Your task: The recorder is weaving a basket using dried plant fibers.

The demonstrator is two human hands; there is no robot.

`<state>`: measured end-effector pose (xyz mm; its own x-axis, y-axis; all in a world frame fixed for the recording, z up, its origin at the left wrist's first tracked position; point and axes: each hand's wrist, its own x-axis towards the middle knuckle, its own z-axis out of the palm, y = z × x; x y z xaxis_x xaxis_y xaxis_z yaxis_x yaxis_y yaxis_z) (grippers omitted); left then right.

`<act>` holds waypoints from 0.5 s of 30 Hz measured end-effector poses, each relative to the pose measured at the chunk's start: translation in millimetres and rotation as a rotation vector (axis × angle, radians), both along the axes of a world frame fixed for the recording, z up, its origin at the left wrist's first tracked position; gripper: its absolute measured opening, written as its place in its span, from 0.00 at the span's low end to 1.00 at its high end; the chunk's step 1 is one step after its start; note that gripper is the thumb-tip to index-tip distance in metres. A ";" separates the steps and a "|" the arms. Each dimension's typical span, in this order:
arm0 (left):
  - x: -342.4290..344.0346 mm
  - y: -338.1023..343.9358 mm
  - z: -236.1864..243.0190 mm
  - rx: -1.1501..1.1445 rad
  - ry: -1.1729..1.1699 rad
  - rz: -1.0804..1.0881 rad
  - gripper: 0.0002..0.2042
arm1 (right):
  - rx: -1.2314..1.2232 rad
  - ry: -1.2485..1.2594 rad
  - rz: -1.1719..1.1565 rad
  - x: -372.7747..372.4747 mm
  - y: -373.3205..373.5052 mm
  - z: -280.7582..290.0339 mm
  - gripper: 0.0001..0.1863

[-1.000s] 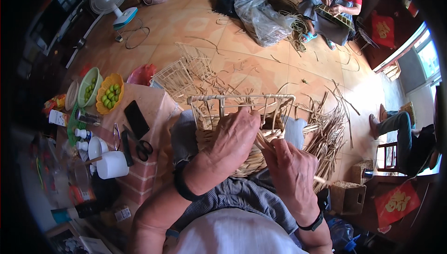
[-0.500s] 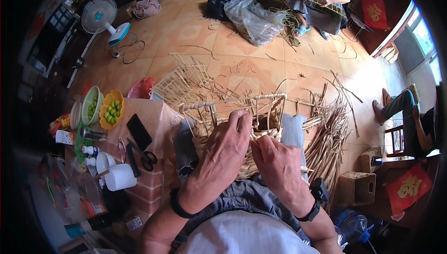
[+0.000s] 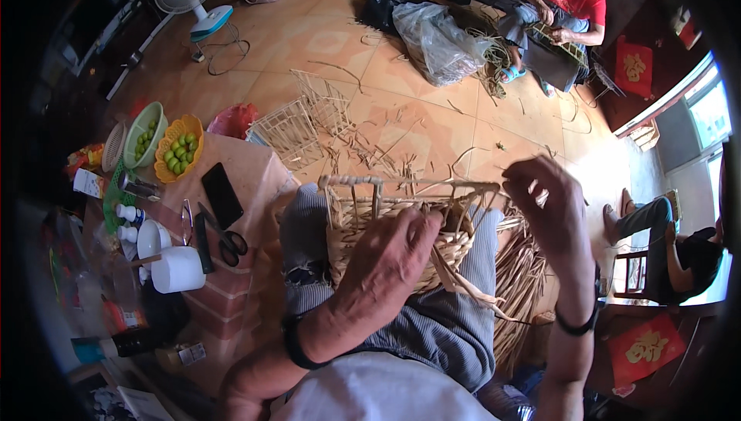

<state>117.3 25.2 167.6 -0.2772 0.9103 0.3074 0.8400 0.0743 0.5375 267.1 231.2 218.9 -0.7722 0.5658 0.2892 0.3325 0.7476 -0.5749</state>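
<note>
A half-woven basket (image 3: 346, 228) of pale plant strips rests on my lap, its upper wire frame (image 3: 432, 184) bare in parts and wrapped in others. My left hand (image 3: 378, 263) is closed on the basket's woven wall, near the middle of its opening; its fingertips are partly hidden. Raised off to the right, beyond the frame's right corner, my right hand (image 3: 552, 197) has bent fingers with gaps between them, and I see nothing held there. Loose strips (image 3: 467, 286) trail from the weave across my right thigh.
A pile of dry strips (image 3: 521, 286) lies right of my knee. On the left table stand scissors (image 3: 224, 243), a phone (image 3: 222, 195), a white cup (image 3: 177, 270) and a yellow fruit bowl (image 3: 179, 149). Bare basket frames (image 3: 285, 139) sit ahead. A co-worker (image 3: 563, 8) weaves at far right.
My right hand has left the weave beside my left hand and moved up and to the right. Loose strips now show over my right thigh. My left hand stays at the basket.
</note>
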 end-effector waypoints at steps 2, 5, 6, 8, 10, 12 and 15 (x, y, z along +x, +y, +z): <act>9.1 -5.0 -0.4 0.032 0.046 -0.011 0.21 | -0.089 -0.067 0.155 -13.1 28.7 4.0 0.08; 15.4 -6.6 -4.5 0.098 0.047 -0.042 0.20 | -0.401 -0.342 0.486 -42.0 60.6 -4.0 0.14; 14.1 -9.5 -4.6 0.130 0.051 -0.045 0.19 | -0.490 -0.397 0.667 -60.5 65.8 -15.7 0.16; 10.6 -10.7 -7.9 0.124 0.039 -0.048 0.18 | -0.642 -0.437 0.845 -87.4 69.8 -34.7 0.19; 4.8 -13.4 -4.3 0.115 0.028 -0.052 0.17 | -0.796 -0.469 1.023 -105.2 68.3 -42.9 0.21; -4.2 -19.9 5.8 0.213 0.057 -0.027 0.15 | -0.952 -0.680 1.013 -117.2 66.4 -47.4 0.25; -21.0 -36.7 13.8 0.317 0.033 0.194 0.12 | -0.930 -0.776 1.095 -126.3 62.9 -61.8 0.34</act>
<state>96.4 -11.5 181.4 -0.4206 0.6996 0.5776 0.8440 0.0682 0.5320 140.9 294.1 157.1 -0.6888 -0.5719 -0.4455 0.3139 0.3187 -0.8944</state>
